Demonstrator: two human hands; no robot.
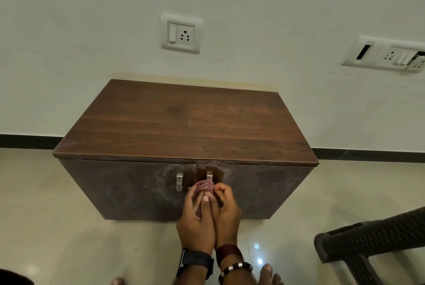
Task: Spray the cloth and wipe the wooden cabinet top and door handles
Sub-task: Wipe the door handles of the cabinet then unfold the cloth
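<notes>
Two metal handles sit on the front of the wooden cabinet (184, 123), one on each door. The left handle (179, 182) stands free, with pale dusty smears on the door around it. Just to its right, the left hand (195, 213) and the right hand (226, 210) are pressed side by side, and both have their fingers curled around the red checked cloth (204, 187), which is bunched against the lower part of the right handle (209, 177). So each grip is clenched on the cloth. The step in hand seems to be the wiping of the right handle (the door around its top looks darker, perhaps damp or already rubbed, though I cannot say which). The next move probably calls for drawing the cloth along this handle and then carrying it leftward to the other one, without pulling the door open. The cabinet top looks bare and fairly clean, so I judge that part may be done. The lower end of the right handle is hidden behind the cloth, no spray bottle is in view, and a dark chair (372, 245) is cut off at the right edge.
</notes>
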